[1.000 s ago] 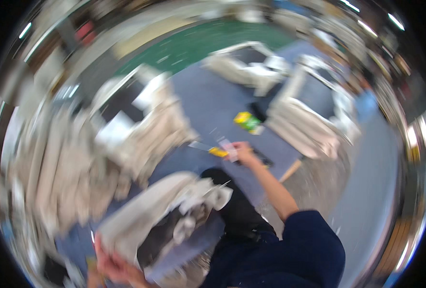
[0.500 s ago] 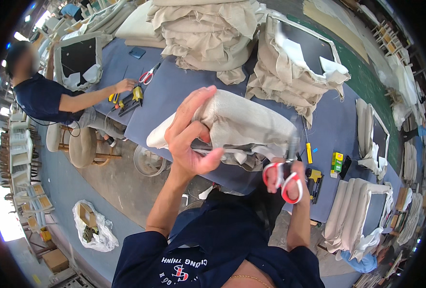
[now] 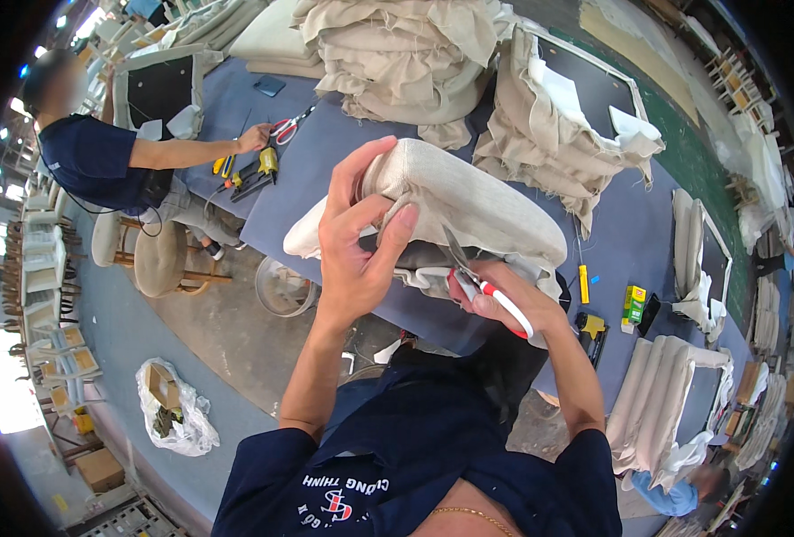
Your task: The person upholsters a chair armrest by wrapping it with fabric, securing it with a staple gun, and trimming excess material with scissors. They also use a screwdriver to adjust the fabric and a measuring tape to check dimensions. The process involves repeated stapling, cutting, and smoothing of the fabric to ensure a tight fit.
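Observation:
My left hand (image 3: 358,234) grips the near edge of a beige upholstered cushion (image 3: 469,201), fingers wrapped over its loose fabric. My right hand (image 3: 495,300) holds red-and-white scissors (image 3: 482,288), blades pointing up into the fabric under the cushion's edge. The cushion rests on the edge of a blue-grey table (image 3: 634,237) in front of me.
Stacks of beige covered frames (image 3: 397,45) and a framed seat (image 3: 576,116) lie on the table. A yellow tool (image 3: 591,327) and a small green box (image 3: 633,304) sit to the right. A seated co-worker (image 3: 102,157) at the left reaches toward red scissors (image 3: 285,128). A plastic bag (image 3: 175,413) lies on the floor.
The view swung round from blur. My right hand has brought the scissors up from beside the cushion to its fabric edge; my left hand shifted its grip on the cushion.

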Demonstrator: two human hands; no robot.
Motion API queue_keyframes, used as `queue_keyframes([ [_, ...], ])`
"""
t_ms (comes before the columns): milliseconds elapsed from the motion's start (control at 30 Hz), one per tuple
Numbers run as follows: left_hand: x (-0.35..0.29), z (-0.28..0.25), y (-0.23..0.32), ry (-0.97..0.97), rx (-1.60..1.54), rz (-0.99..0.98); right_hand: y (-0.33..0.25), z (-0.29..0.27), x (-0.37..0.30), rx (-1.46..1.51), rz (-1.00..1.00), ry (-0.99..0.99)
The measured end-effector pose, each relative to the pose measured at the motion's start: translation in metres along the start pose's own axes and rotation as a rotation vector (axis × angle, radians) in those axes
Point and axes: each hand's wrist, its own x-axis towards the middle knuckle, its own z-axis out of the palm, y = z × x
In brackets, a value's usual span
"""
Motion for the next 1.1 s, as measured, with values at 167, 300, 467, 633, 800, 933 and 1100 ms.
queue_keyframes([
  [167,-0.009,-0.003,-0.001,0.005,-0.012,0.011,-0.008,0.013,0.010,0.034,-0.047,0.143],
  [300,-0.010,-0.008,-0.004,-0.008,-0.043,0.008,-0.003,0.019,0.015,0.075,-0.045,0.172],
  [467,-0.006,-0.013,-0.009,-0.046,-0.096,-0.003,0.003,0.026,0.013,0.123,-0.013,0.230],
  [633,-0.008,-0.016,-0.001,-0.096,-0.069,-0.026,-0.014,0.024,0.016,0.107,-0.068,0.263],
  [800,-0.003,-0.019,-0.002,-0.136,-0.094,-0.040,-0.007,0.023,0.014,-0.049,-0.039,0.312],
  [933,-0.001,-0.017,-0.004,-0.144,-0.184,-0.060,-0.014,0.026,0.011,0.130,-0.037,0.303],
  [1100,-0.002,-0.021,-0.007,-0.171,-0.221,-0.082,-0.022,0.033,0.018,0.119,0.026,0.346],
])
